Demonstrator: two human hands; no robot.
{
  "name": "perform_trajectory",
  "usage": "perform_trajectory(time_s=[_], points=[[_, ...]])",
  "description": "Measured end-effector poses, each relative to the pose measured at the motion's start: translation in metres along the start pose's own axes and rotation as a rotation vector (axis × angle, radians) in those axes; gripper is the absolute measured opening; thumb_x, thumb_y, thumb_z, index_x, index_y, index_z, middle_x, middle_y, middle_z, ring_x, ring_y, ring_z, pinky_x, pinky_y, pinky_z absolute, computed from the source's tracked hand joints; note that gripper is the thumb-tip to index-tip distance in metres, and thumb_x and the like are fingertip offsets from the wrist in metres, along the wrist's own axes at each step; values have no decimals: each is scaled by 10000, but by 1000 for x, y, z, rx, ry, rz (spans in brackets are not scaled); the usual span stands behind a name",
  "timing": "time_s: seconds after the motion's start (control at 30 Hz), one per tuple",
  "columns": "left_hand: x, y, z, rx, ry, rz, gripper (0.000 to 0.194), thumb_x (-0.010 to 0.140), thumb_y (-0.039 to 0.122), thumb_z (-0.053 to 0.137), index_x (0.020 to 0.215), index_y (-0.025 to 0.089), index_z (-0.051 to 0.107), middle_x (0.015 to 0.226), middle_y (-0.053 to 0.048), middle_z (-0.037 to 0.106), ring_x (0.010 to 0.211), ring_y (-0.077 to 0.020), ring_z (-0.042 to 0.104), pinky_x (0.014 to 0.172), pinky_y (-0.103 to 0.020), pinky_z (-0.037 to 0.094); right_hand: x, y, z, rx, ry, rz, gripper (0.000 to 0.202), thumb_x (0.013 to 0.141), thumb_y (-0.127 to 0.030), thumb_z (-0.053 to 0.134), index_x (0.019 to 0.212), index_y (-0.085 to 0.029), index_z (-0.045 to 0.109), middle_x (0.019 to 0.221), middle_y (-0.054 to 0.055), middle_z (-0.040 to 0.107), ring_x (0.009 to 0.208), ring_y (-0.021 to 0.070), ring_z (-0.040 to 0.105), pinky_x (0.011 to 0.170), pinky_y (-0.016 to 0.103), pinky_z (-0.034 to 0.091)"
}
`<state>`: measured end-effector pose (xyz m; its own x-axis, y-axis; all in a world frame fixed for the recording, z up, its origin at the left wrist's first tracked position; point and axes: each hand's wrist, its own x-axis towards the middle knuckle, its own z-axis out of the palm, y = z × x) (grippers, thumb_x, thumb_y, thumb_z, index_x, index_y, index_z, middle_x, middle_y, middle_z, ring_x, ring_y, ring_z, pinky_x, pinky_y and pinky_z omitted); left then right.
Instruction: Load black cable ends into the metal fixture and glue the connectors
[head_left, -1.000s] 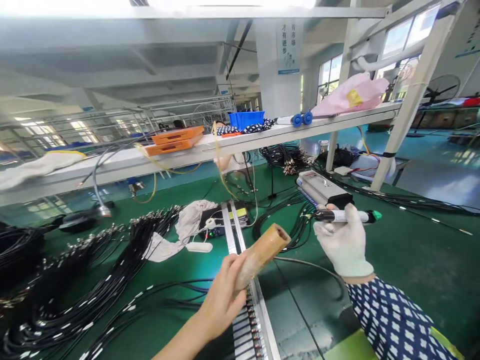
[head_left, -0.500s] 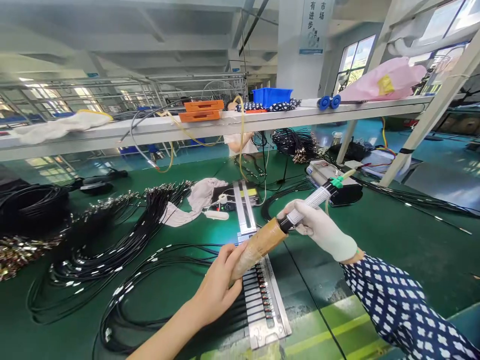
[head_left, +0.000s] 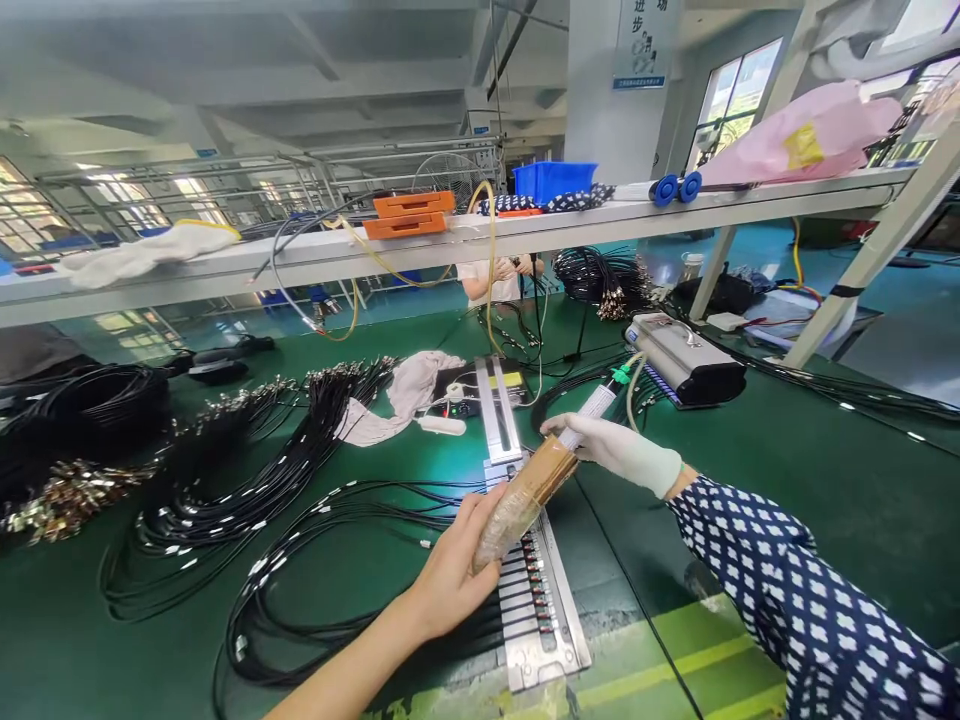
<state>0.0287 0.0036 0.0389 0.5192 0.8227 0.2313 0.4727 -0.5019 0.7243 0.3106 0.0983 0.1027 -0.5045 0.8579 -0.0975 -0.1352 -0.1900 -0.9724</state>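
My bare left hand [head_left: 459, 560] wraps round the lower part of a brown taped tube [head_left: 529, 495], which slants up to the right. My right hand [head_left: 607, 450], in a white glove, holds a white-labelled syringe [head_left: 589, 415] with a green tip [head_left: 621, 374]. The syringe's lower end sits inside the tube's upper opening. Below the tube lies a metal fixture [head_left: 559, 600] with a row of black cable ends in it. A metal rail [head_left: 499, 410] extends behind the fixture.
Bundles of black cable [head_left: 247, 510] cover the left of the green table. A silver machine [head_left: 686, 355] stands at the right rear, near a white cloth [head_left: 409, 395] further left. Overhead runs a shelf [head_left: 300, 262] with orange boxes [head_left: 409, 215] and a blue bin [head_left: 555, 183]. A person sits beyond.
The syringe has gone deeper into the tube, with its dark lower part now hidden. My right hand is closer to the tube's opening. The view has shifted slightly.
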Motion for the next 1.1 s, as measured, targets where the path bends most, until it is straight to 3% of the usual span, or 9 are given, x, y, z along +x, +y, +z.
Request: perform_trajectory(time_s=[0.17,0.37,0.5,0.63,0.77,0.9,1.0,1.1], points=[[4,-2,4,-58,28,-8,858,759,60,463,1537,321,215,1425,-78,392,1330,-281,402,1149,-482,308,6,13,4,105,-60,61,566,924,-640,450,1227,-197,630,1253,119,662,1158,297,618,1026,490,450],[4,4,-3,-131,-4,-47,858,744,65,476,1531,317,245,1425,-75,409,1330,-289,393,1154,-494,292,8,7,-3,259,49,15,563,939,-627,478,1286,-193,568,1254,138,663,1157,304,628,1092,540,390],[0,5,-3,-157,-59,-109,872,733,63,485,1533,327,258,1437,-65,417,1351,-296,372,1164,-503,271,10,10,-13,411,193,-71,503,974,-594,411,1178,-182,615,1183,149,702,1135,289,652,1103,526,398],[-2,2,2,-225,-102,-156,877,725,101,521,1538,322,276,1511,-49,389,1415,-331,298,1194,-540,205,9,18,-9,352,120,-25,421,980,-481,461,1077,-130,674,1161,170,713,1167,298,639,1128,501,384],[10,2,11,-471,-66,-203,870,695,155,591,1517,298,343,1593,-24,315,1474,-345,217,1224,-534,135,11,16,-1,310,31,29,456,970,-518,491,1184,-148,649,1245,152,680,1215,291,607,1128,484,387],[32,6,23,-763,-10,-220,896,667,170,629,1511,263,344,1569,-51,369,1447,-338,314,1212,-523,215,8,30,10,361,54,27,633,921,-713,421,1298,-227,570,1333,119,628,1232,291,592,1082,481,435],[53,10,31,-644,58,-212,867,736,209,621,1534,256,288,1557,-74,365,1449,-323,310,1223,-530,183,0,58,26,318,54,9,623,910,-728,425,1353,-298,506,1377,82,595,1261,271,568,1027,456,484],[72,11,32,-387,-3,-183,821,833,299,611,1559,243,232,1508,-113,381,1450,-297,295,1233,-514,157,4,76,27,46,177,-42,562,905,-608,542,1366,-302,447,1351,80,607,1181,269,621,948,435,537]])
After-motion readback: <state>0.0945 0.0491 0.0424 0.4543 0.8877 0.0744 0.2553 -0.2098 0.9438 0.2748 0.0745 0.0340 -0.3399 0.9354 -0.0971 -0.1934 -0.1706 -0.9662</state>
